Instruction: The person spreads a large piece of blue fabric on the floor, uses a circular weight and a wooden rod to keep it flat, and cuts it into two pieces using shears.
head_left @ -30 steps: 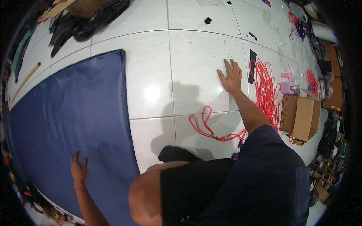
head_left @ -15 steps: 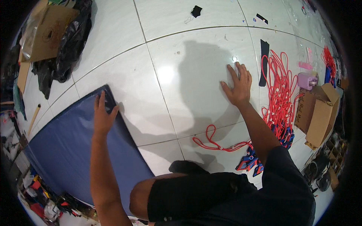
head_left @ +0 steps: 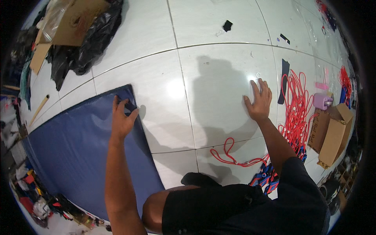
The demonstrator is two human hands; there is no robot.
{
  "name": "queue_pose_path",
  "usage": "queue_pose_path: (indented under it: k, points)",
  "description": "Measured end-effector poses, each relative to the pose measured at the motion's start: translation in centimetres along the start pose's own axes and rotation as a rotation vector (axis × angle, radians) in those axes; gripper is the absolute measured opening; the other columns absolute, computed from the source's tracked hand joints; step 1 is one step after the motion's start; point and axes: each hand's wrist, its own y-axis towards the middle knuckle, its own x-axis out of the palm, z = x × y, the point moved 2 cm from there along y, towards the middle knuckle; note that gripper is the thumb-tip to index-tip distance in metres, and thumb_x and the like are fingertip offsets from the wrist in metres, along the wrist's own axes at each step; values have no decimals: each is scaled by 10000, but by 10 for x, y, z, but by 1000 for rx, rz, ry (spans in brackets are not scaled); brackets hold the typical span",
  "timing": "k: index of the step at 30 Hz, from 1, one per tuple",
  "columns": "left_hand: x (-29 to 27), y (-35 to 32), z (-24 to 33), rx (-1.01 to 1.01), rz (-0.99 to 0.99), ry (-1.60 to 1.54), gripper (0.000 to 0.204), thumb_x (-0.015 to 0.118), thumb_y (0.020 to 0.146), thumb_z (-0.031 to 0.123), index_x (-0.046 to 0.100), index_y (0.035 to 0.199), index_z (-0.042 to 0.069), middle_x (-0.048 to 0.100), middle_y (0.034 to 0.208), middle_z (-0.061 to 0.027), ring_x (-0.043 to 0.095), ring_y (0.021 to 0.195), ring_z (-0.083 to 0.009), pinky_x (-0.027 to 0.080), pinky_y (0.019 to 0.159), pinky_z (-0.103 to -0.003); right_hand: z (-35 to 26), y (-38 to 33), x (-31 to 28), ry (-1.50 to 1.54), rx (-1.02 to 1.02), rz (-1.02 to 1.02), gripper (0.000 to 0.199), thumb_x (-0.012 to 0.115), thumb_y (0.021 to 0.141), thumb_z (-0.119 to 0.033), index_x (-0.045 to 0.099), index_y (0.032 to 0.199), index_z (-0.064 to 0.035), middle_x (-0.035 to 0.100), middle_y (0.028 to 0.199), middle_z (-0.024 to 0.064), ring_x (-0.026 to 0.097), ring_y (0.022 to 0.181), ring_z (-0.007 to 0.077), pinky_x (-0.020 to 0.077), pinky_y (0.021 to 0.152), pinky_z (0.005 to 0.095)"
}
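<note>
- Spread flat on the tiled floor [head_left: 133,31]: blue sheet [head_left: 70,152], smooth, faintly glossy, dark along its upper edge.
- Upper right corner under the left hand [head_left: 123,119], contact unclear.
- Small white ring [head_left: 258,73], flat on the floor, just beyond the right hand's [head_left: 259,102] fingertips.

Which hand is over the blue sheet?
The left hand, near the top right corner of the blue sheet; the right hand is spread over white floor tiles.

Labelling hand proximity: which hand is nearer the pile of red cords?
Right. The right hand is just left of the red cords; the left hand is well left, at the blue sheet.
</note>
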Motion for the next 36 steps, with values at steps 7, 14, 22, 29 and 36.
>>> queue_pose_path:
  k: [7,14,22,29,36]
  points:
    - [-59,-126,-63,-22,268,19,333,638,901,158,633,1208,28,516,1366,-201,522,1255,-358,485,990,-418,-9,3,4,-49,-110,121,657,650,887,-371,441,1457,-121,361,1500,228,298,1407,411,214,1147,525]
    - [-52,-465,-212,-508,288,33,290,662,890,124,646,1171,55,603,1245,-145,580,1161,-336,488,979,-416,1,-8,28,-175,-215,183,580,480,997,-428,425,1461,-84,418,1464,259,372,1372,411,310,1122,508]
    - [216,-794,-255,-946,430,-101,435,713,868,207,610,1270,75,510,1368,-193,531,1222,-377,457,1009,-443,-123,39,39,-207,-690,199,450,605,955,-300,542,1314,-36,518,1341,211,529,1214,357,465,1000,463]
    - [316,-796,-238,-1095,814,-146,509,665,916,335,566,1361,109,397,1494,-225,377,1372,-421,271,1140,-531,-518,-287,-99,-208,-1898,-1075,534,800,784,-424,571,1128,-87,628,854,108,651,791,262,511,670,387]
    - [355,-790,-247,-1137,933,-146,499,656,924,315,554,1394,179,376,1535,-164,297,1439,-382,162,1179,-561,-496,-404,-89,-823,-2435,-1332,702,756,758,-554,453,1264,-172,681,862,172,691,846,380,536,765,485]
